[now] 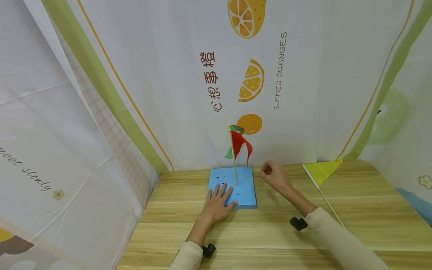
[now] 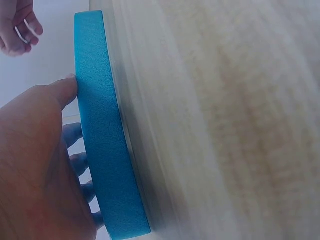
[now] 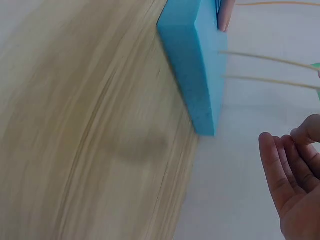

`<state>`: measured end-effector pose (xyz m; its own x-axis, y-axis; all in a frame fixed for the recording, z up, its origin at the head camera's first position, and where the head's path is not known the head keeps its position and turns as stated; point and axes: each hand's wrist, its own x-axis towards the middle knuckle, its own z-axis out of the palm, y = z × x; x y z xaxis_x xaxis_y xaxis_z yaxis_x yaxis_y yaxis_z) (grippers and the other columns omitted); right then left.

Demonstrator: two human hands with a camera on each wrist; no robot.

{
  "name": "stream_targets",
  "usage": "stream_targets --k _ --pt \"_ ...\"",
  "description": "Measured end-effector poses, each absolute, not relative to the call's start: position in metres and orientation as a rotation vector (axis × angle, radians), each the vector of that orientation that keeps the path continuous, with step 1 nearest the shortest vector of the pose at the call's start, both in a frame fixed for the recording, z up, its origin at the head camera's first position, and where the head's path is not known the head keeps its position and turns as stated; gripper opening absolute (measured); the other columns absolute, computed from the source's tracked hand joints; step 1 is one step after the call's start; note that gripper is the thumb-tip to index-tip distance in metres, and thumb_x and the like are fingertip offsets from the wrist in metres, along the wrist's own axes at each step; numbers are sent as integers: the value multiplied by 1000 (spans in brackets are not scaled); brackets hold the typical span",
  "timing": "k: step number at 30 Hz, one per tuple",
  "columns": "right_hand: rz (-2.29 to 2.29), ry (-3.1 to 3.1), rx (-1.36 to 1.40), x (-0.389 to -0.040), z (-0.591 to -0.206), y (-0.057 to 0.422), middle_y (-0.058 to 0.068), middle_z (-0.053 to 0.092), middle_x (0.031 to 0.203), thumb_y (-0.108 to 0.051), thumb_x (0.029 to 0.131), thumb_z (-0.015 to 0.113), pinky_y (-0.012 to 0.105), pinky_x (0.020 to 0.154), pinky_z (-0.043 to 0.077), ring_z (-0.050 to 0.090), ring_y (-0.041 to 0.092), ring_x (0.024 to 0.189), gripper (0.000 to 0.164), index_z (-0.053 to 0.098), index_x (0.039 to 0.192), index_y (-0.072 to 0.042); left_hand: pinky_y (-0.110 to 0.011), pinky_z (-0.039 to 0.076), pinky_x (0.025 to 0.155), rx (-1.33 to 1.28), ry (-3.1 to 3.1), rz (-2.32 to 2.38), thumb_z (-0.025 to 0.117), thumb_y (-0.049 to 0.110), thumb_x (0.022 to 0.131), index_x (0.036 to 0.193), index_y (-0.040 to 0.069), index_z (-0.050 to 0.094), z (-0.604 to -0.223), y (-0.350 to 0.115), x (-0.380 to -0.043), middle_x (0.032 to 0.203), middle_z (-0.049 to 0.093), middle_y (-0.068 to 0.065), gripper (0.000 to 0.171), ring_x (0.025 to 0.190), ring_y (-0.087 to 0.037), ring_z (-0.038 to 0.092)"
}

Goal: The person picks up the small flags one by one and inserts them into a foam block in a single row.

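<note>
A light-blue foam block (image 1: 248, 187) with several small holes lies on the wooden table. My left hand (image 1: 217, 206) rests on its left front part with fingers spread; in the left wrist view, the thumb (image 2: 65, 91) touches the block's edge. A red pennant flag (image 1: 238, 142) stands upright in the block on a thin stick (image 1: 235, 170). Two sticks show in the right wrist view, with green (image 3: 316, 65) at one; the head view shows two gold tips. Right of the block, my right hand (image 1: 276, 177) hovers with loosely bent fingers, holding nothing visible.
A yellow pennant flag (image 1: 322, 170) on a stick (image 1: 329, 205) lies on the table (image 1: 270, 240) at the right. Behind the table hangs a white cloth (image 1: 168, 93) printed with oranges; more cloth hangs at both sides.
</note>
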<state>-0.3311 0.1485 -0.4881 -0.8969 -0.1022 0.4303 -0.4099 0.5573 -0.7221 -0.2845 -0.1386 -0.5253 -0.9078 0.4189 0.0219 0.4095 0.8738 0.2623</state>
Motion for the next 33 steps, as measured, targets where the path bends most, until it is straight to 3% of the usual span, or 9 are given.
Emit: stream_targets --k 10,23,33 --pt "1330 -2495 384 -322 -491 189 14 68 95 -4 103 63 23 60 55 66 15 78 4 65 103 0 -69 16 131 672 3017 389 50 54 110 168 17 38 -525 -139 -285 177 27 -14 70 165 -43 19" --pt "1118 -2484 238 -313 -496 251 14 74 90 -7 100 67 23 55 54 64 1 62 7 71 103 -1 -68 15 131 657 3005 393 47 55 111 169 19 35 -526 -140 -286 178 23 -12 69 166 -42 16" --pt "1086 -2541 195 -304 -503 297 18 76 93 -9 103 65 25 53 56 74 26 67 17 73 110 5 -68 14 131 656 2997 403 48 54 111 169 19 36 -526 -139 -285 178 24 -12 69 166 -42 16"
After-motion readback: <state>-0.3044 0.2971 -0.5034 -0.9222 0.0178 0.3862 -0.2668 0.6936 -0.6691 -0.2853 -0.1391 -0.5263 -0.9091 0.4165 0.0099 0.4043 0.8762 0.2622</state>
